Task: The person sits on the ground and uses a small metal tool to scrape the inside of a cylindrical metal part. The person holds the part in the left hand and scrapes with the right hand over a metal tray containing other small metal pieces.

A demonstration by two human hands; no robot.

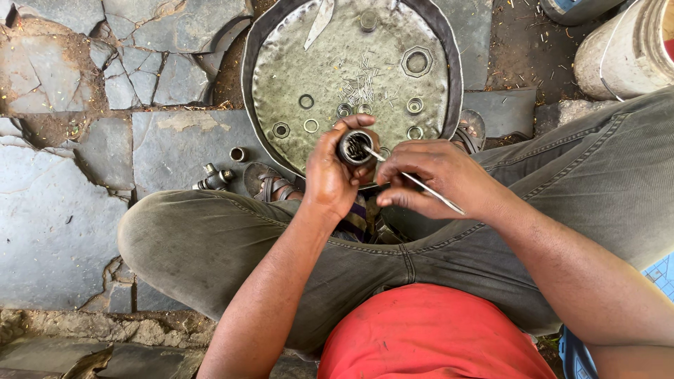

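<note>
The left hand (330, 172) holds a small round metal bearing (355, 147) above the lap, with its open face turned up toward the camera; the grip of this hand is closed around the outer ring, thumb on one side and fingers on the other. Inside the ring some thin needle rollers stand along the wall. The right hand (439, 179) is just beside it, and its grip is pressed together on a thin metal rod (421, 184), pinching it near the middle. The tip of the rod touches the rim of the bearing on its right side, while the other end points out past the wrist. Beyond the hands, on the cracked stone floor (63, 217), lies a large round metal tray (281, 77) with a dark raised rim. In the tray lie a loose heap of needle rollers (359, 85), a big hexagonal nut (417, 62), a smaller nut (281, 130) and several rings and washers (307, 101). Left of the tray, on the floor, lie a small metal sleeve (239, 154) and a metal fitting (214, 177).
</note>
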